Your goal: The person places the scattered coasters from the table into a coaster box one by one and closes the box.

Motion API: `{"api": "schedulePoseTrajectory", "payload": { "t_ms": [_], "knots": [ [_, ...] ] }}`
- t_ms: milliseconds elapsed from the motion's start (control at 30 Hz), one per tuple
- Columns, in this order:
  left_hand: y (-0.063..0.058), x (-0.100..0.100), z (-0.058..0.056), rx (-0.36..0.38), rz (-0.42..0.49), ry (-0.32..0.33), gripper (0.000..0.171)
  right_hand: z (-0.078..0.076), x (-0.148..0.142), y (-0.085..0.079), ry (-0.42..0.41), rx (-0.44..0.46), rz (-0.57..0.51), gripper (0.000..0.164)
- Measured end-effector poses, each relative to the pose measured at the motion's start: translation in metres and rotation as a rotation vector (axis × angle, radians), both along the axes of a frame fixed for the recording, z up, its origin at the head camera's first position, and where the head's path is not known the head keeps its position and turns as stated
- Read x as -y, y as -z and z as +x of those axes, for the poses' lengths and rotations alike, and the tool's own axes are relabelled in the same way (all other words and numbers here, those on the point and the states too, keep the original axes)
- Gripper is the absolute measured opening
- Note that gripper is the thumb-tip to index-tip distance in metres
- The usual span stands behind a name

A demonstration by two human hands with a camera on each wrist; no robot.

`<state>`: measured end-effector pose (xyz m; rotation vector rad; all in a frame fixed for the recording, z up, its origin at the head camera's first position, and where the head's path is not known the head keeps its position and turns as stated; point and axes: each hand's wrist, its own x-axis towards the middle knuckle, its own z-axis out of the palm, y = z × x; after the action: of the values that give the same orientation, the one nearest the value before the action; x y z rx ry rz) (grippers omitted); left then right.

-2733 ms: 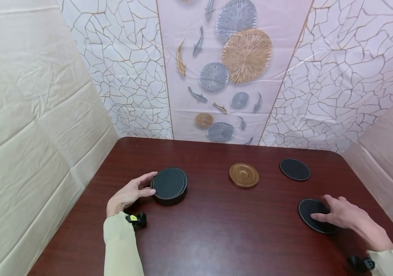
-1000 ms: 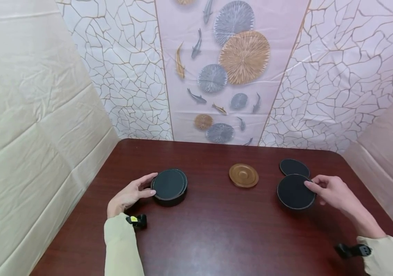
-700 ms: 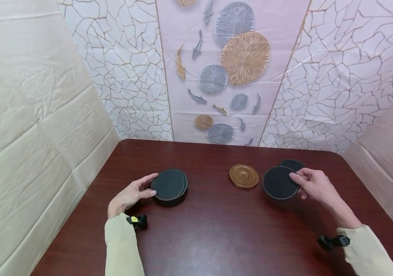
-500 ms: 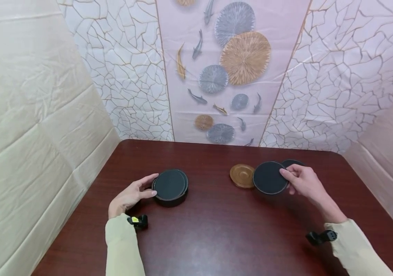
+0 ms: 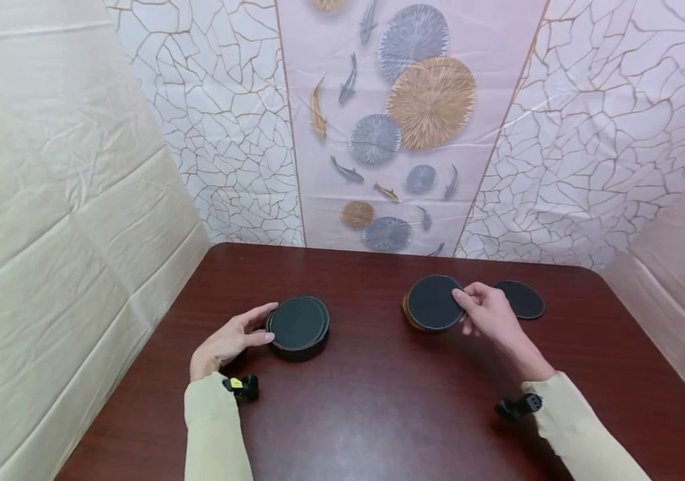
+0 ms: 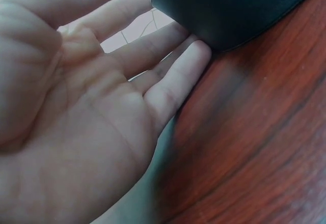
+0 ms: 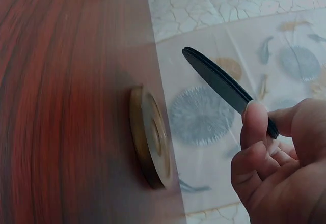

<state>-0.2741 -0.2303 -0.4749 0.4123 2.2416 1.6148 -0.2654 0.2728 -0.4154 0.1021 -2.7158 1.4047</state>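
A black round coaster (image 5: pixel 435 302) is pinched at its right edge between the thumb and fingers of my right hand (image 5: pixel 486 312). It is held above a brown ringed wooden disc (image 7: pixel 148 137), covering most of it in the head view; the right wrist view shows a gap between them. At left, the thumb and fingertips of my left hand (image 5: pixel 230 339) touch the left side of a round black coaster holder (image 5: pixel 300 354). A dark coaster (image 5: pixel 297 323) lies on top of the holder. The left wrist view shows the fingers (image 6: pixel 181 76) fairly straight against its wall.
Another black coaster (image 5: pixel 520 299) lies flat on the dark red wooden table (image 5: pixel 354 414), behind my right hand. Patterned cloth (image 5: pixel 240 133) hangs along the table's far edge, and pale cloth (image 5: pixel 65 220) stands at the left side.
My right hand has lifted the coaster from the right of the table and carried it left, over the brown disc. My left hand has stayed at the holder.
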Motion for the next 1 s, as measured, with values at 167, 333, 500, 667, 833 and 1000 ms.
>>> {"api": "schedulePoseTrajectory", "payload": {
  "t_ms": [167,333,500,667,833,1000],
  "knots": [
    [0.0,0.001,0.001,0.004,0.003,0.0,0.071,-0.006,0.026,0.002,-0.014,-0.018,-0.002,0.034],
    [0.0,0.0,0.0,0.001,-0.003,0.004,0.072,-0.009,0.046,0.002,-0.028,-0.022,-0.02,0.032],
    [0.0,-0.001,-0.001,0.001,-0.011,0.004,0.072,-0.012,0.058,0.001,-0.038,-0.016,-0.066,0.03],
    [0.0,-0.001,-0.002,-0.004,0.002,0.011,0.072,-0.016,0.068,0.002,-0.043,0.001,-0.12,0.029],
    [0.0,-0.001,-0.002,-0.003,-0.006,0.003,0.072,-0.022,0.079,0.005,-0.047,0.034,-0.165,0.031],
    [0.0,-0.001,-0.001,-0.006,-0.001,0.006,0.071,-0.029,0.089,0.009,-0.052,0.046,-0.2,0.031]
  ]
}}
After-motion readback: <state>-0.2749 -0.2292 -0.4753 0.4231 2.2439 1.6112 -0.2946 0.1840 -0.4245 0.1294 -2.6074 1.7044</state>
